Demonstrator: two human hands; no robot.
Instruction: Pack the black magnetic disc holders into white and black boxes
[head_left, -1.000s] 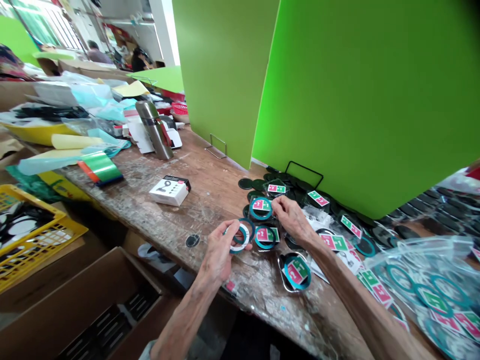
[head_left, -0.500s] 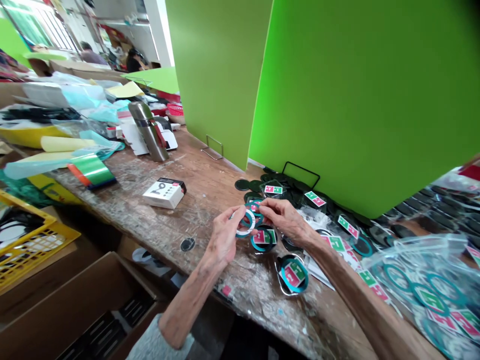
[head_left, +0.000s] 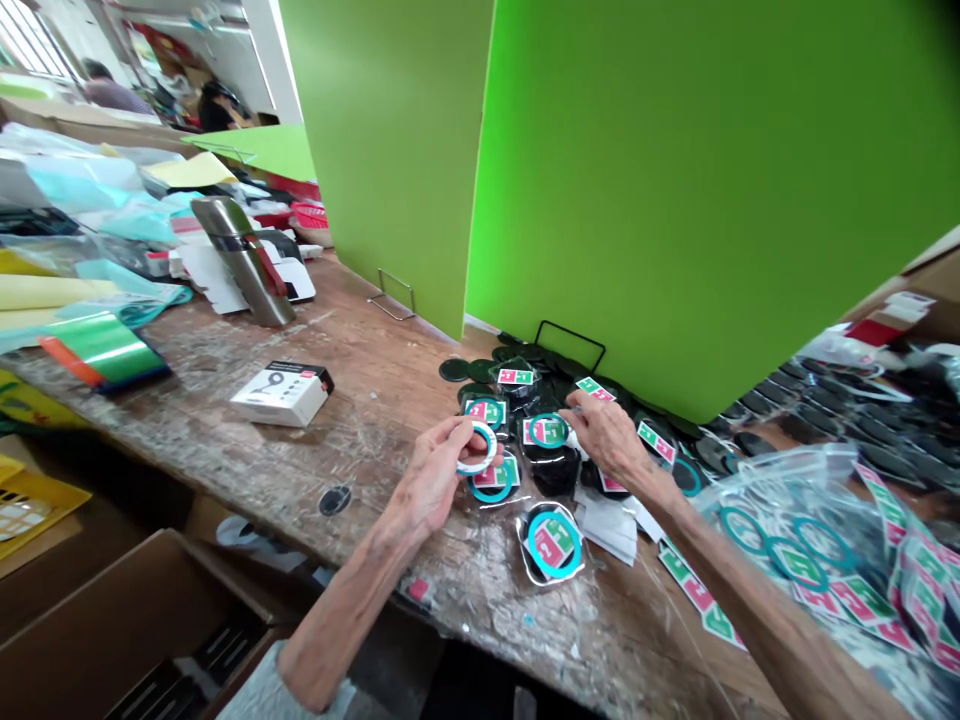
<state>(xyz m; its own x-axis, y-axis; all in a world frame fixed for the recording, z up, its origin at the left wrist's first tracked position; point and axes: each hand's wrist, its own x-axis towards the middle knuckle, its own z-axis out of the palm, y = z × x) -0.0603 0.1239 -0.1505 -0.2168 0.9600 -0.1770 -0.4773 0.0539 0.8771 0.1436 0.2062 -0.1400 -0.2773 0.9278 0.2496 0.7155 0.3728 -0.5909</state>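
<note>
My left hand (head_left: pixel 431 475) is closed on a small stack of rings (head_left: pixel 475 466), white on top with teal edges, held just above the table. My right hand (head_left: pixel 607 435) has its fingertips at the right edge of a teal ring (head_left: pixel 534 441), which lies over a pink and green card on a clear-wrapped black disc. Close by lie similar packs with teal rings: one pack (head_left: pixel 485 412) behind my left fingers, one pack (head_left: pixel 495 492) below them and one pack (head_left: pixel 555 545) nearer the front edge.
Black discs (head_left: pixel 454 370) lie heaped against green panels (head_left: pixel 675 200) on wire stands. On the right is a clear plastic bag (head_left: pixel 787 500) with teal rings and cards. To the left stand a small white box (head_left: pixel 274 398) and a steel flask (head_left: pixel 247 265); below is an open carton (head_left: pixel 150 610).
My right hand has moved right, away from my left hand, with a teal ring now on the card under its fingertips. My left hand keeps the rings. The view has shifted right.
</note>
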